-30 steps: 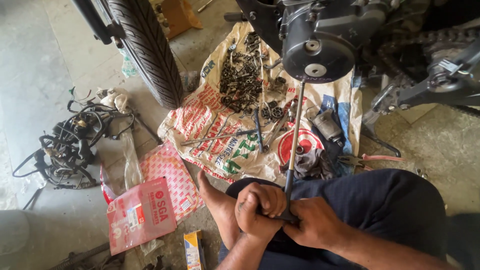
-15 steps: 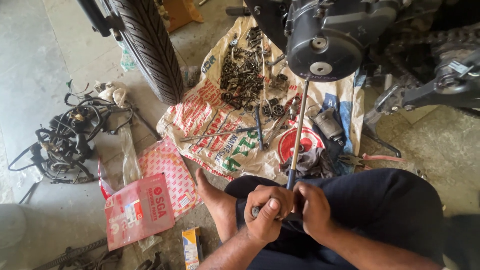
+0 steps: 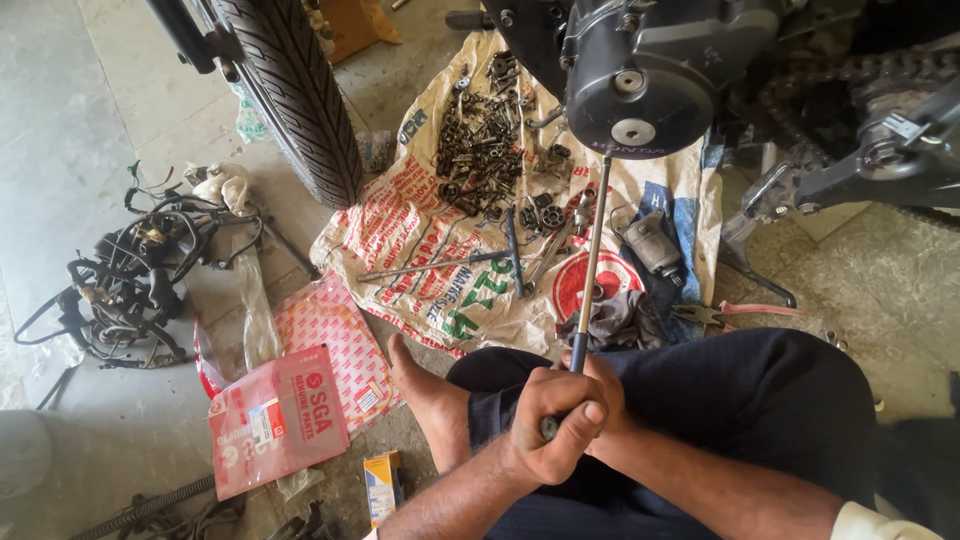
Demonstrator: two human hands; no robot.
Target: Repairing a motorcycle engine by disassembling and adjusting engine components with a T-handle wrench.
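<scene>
Closest to me, my left hand (image 3: 552, 425) is closed in a fist around the dark handle end of a long metal rod (image 3: 591, 262). My right hand (image 3: 608, 400) sits just behind it, mostly hidden; its fingers seem curled around the same handle, though I cannot see the grip fully. Both hands rest above my lap, over my dark trousers (image 3: 740, 410), with my bare foot (image 3: 418, 385) on the floor to the left.

The rod looks stiff, thin and fairly light, bare steel that could slip in a greasy palm, so I judge the thicker handle at the near end the right place to hold it. Its long axis runs almost straight away from me, leaning slightly right, with the far tip pointing up at the underside of the round engine cover (image 3: 640, 85) of a motorcycle.

Under the rod lies a printed sack (image 3: 420, 230) spread on the concrete floor (image 3: 90, 100), carrying a heap of small dark bolts and parts (image 3: 478, 150), a few loose tools (image 3: 520, 255) and a grey rag (image 3: 620, 320). Pliers with pinkish handles (image 3: 740, 313) lie to the right. Left of my foot sits a red plastic packet (image 3: 275, 420), and beyond it a tangle of black wiring (image 3: 125, 280). Farthest away stands the tyre (image 3: 290, 90)
</scene>
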